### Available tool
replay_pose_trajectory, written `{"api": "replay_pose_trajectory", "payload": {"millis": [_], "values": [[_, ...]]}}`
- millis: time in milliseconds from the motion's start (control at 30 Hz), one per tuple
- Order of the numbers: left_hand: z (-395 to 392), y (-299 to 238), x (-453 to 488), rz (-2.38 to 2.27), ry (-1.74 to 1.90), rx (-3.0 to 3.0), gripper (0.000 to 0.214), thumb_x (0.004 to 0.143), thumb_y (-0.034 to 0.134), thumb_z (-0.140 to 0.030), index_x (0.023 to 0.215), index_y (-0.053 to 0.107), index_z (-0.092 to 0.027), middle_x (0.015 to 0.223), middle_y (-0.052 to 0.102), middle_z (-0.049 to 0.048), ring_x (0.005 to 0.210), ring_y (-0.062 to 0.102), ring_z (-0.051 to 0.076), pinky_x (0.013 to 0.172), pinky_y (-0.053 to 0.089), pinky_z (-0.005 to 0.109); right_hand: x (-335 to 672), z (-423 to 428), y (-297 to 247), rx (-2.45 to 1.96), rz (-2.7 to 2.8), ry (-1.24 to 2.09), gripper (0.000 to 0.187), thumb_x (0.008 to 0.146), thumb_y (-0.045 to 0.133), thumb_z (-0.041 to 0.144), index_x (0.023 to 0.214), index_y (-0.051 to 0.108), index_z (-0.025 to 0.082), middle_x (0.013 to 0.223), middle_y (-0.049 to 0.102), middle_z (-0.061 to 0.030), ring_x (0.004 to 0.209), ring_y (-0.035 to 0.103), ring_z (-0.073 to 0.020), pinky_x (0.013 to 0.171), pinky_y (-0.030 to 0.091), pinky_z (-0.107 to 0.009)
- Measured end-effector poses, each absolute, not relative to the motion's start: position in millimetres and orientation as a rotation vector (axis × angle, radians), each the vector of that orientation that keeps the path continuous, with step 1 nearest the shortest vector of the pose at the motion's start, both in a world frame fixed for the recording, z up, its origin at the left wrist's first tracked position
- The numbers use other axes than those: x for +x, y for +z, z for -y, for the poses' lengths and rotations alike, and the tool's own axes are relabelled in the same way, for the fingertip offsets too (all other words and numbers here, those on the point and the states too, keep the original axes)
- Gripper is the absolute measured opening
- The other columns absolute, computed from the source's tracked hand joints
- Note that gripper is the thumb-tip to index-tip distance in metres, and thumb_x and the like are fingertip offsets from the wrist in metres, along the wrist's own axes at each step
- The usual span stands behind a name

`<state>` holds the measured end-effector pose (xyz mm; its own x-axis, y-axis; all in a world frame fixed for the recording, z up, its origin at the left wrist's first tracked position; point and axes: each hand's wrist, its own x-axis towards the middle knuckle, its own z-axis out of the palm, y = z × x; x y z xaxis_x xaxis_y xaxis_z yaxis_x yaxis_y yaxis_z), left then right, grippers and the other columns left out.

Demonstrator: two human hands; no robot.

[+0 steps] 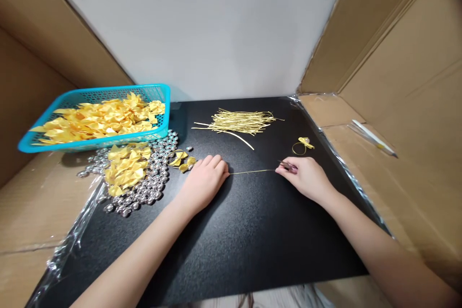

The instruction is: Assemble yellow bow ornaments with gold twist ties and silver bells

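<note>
A thin gold wire tie [252,172] lies stretched across the black mat [234,240] between my two hands. My left hand [204,183] rests knuckles-up on the mat with its fingers curled, pinching the wire's left end. My right hand [305,178] is closed in a pinch on the wire's right end. A bundle of gold wire ties [241,121] lies behind the hands. A finished gold ring with a small bow [302,146] sits just beyond my right hand.
A blue basket [159,90] full of yellow ribbon bows stands at the back left. Before it lie a heap of silver beads [151,187] and loose yellow bows [126,166]. Cardboard walls [404,82] enclose both sides; a white pen [371,137] lies on the right cardboard.
</note>
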<state>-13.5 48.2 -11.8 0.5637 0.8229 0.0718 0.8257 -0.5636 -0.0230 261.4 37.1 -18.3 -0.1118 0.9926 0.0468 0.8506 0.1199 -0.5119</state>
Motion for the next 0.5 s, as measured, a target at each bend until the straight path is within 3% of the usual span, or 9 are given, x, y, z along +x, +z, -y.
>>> {"api": "replay_pose_trajectory", "payload": {"millis": [233,367,500], "values": [[-48,-17,-21,1.408,-0.132,-2.767,0.017,0.096,0.048,-0.026,0.087,0.059,-0.017,0.087,0.062,0.008,0.083,0.055,0.026,0.073,0.044,0.039,269,-38,-17,-1.708,2.111,0.532,0.009,0.08,0.068,0.031,0.077,0.064,0.023,0.064,0.066,0.0015,0.057,0.062,-0.0155,0.054,0.043,-0.025],[-48,-17,-22,1.412,-0.166,-2.783,0.018,0.097,0.046,-0.025,0.085,0.058,-0.017,0.085,0.061,0.0085,0.081,0.054,0.027,0.072,0.044,0.04,279,-42,-19,-1.634,2.059,0.385,0.02,0.087,0.06,0.032,0.104,0.062,0.021,0.088,0.068,-0.0058,0.076,0.067,-0.0206,0.07,0.054,-0.032],[-47,-18,-23,1.423,-0.203,-2.809,0.021,0.098,0.042,-0.027,0.085,0.056,-0.018,0.084,0.06,0.008,0.08,0.053,0.027,0.072,0.043,0.04,283,-49,-28,-1.564,2.089,0.252,0.027,0.093,0.049,0.025,0.115,0.063,0.018,0.101,0.059,-0.0122,0.095,0.061,-0.0265,0.085,0.053,-0.042]]}}
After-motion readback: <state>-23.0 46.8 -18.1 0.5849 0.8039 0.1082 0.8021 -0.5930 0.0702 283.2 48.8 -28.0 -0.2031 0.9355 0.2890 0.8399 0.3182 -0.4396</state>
